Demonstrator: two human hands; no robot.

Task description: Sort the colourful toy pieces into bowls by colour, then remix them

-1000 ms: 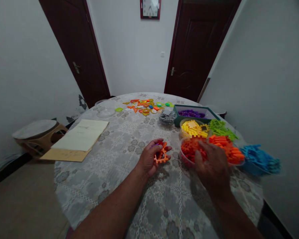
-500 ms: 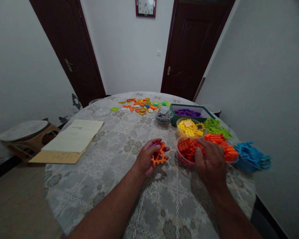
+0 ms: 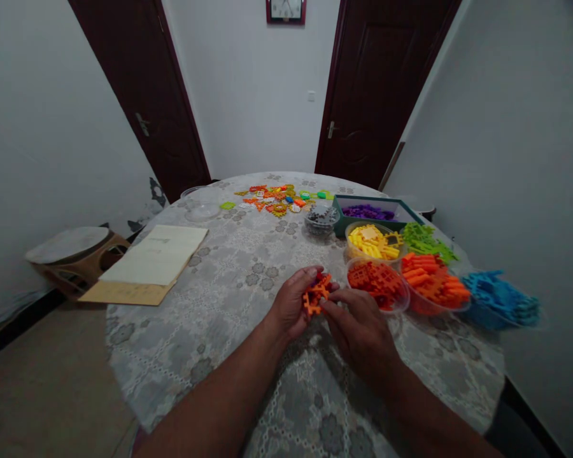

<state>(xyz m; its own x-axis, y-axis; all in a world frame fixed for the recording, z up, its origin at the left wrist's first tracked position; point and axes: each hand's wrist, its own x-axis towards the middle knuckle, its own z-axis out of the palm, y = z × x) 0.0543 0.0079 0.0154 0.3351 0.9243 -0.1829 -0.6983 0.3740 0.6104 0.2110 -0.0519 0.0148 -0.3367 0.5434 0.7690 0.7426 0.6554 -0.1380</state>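
Note:
My left hand is closed around a small assembly of orange plastic interlocking pieces, with a bit of red or purple showing behind the orange. My right hand comes in from the right, its thumb and fingertips pinched at the lower right edge of the same orange pieces. Whether a separate piece sits between those fingertips is hidden. Just beyond the right hand stands a clear bowl of red pieces, and beside it a bowl of orange pieces.
Blue pieces fill a container at the right. Behind are yellow pieces, green pieces, a bowl of grey pieces and a box of purple ones. Mixed pieces lie at the far side; papers lie left.
My right hand has left the bowls of red and orange pieces and moved left to the orange assembly in my left hand. The view has shifted slightly.

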